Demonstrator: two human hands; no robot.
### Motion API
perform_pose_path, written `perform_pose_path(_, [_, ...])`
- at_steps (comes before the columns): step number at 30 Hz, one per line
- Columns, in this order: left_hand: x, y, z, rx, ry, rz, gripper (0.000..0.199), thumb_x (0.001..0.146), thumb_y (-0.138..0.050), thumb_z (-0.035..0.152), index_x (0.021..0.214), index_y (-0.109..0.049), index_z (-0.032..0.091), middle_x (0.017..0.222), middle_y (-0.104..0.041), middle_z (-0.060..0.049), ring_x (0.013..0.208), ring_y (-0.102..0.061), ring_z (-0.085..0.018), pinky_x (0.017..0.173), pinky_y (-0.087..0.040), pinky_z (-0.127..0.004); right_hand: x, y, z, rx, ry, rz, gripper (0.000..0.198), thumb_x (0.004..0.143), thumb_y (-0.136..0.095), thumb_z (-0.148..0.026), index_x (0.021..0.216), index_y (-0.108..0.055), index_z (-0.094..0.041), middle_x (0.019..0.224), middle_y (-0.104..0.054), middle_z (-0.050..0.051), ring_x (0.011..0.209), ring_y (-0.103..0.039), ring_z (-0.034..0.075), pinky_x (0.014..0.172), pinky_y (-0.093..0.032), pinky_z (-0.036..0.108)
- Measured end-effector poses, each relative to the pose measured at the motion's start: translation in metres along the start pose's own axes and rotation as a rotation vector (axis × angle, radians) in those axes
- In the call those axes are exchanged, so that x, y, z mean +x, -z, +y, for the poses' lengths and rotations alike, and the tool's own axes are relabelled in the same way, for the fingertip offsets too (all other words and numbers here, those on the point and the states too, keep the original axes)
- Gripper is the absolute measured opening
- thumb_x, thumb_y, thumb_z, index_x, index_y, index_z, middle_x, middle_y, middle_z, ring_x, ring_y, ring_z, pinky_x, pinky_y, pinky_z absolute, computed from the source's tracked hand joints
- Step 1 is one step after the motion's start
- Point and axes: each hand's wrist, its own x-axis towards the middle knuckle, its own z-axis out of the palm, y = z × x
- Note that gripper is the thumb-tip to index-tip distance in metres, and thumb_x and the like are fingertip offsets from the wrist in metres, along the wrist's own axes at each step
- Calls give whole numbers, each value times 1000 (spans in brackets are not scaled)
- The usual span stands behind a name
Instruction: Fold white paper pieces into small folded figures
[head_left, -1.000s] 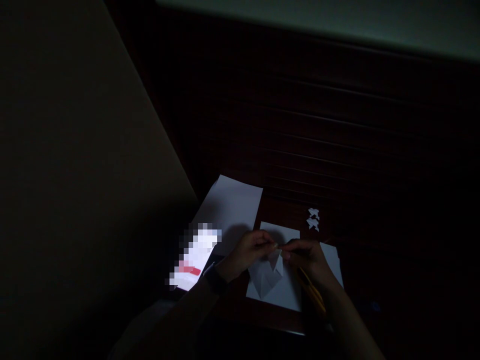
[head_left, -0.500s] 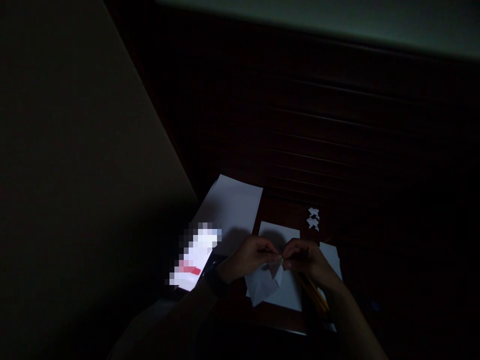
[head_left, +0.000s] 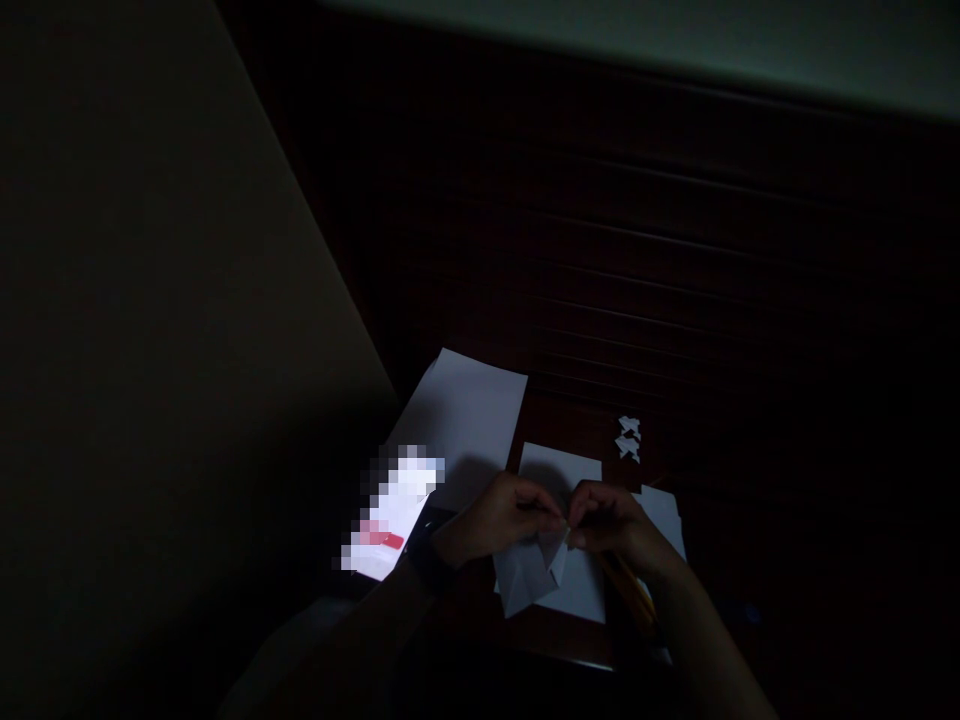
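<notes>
My left hand (head_left: 517, 515) pinches a piece of folded white paper (head_left: 527, 580) near its upper tip, with a dark band around the wrist. From the other side my right hand (head_left: 611, 525) closes its thumb and fingers on the same tip, so the two hands nearly touch. The folded paper hangs below the fingertips, and its lower flap spreads toward me. Beneath it lies a white sheet (head_left: 583, 595) on the dark table. Shadow hides the exact folds at the fingertips.
A lit screen (head_left: 394, 515), blurred, stands at the left beside a large white sheet (head_left: 480, 400). Two small folded paper shapes (head_left: 628, 440) lie at the back right. Under my right forearm are a yellow long object (head_left: 634, 600) and more white paper (head_left: 664, 515).
The folded paper has turned slightly, and its lower flap hangs at a different angle. My fingers have shifted a little at the tip. Both hands stay in nearly the same place.
</notes>
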Motion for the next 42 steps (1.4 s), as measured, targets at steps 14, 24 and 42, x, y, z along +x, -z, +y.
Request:
perform_pose_path(14, [7, -3, -9, 123, -88, 439, 10, 76, -59, 22, 76, -68, 18, 75, -69, -3, 71, -63, -16, 63, -47, -23, 15, -10, 19, -444, 240, 307, 24, 68, -68, -40, 75, -61, -19, 69, -60, 1, 64, -54, 16, 58, -42, 25])
perform_pose_path(24, [7, 1, -11, 67, -27, 290, 22, 72, -66, 31, 86, -68, 15, 86, -69, -7, 79, -63, -19, 67, -48, -26, 15, -3, 22, -381, 160, 329, 17, 70, -67, -33, 65, -64, -17, 61, -60, -1, 56, -52, 14, 53, -38, 24])
perform_pose_path(42, [4, -3, -2, -12, -127, 192, 47, 63, -74, 21, 107, -58, 19, 109, -61, -6, 99, -57, -21, 85, -44, -33, 17, -2, 18, -155, 178, 428, 17, 70, -70, -33, 72, -67, -17, 66, -63, 2, 62, -54, 15, 58, -40, 25])
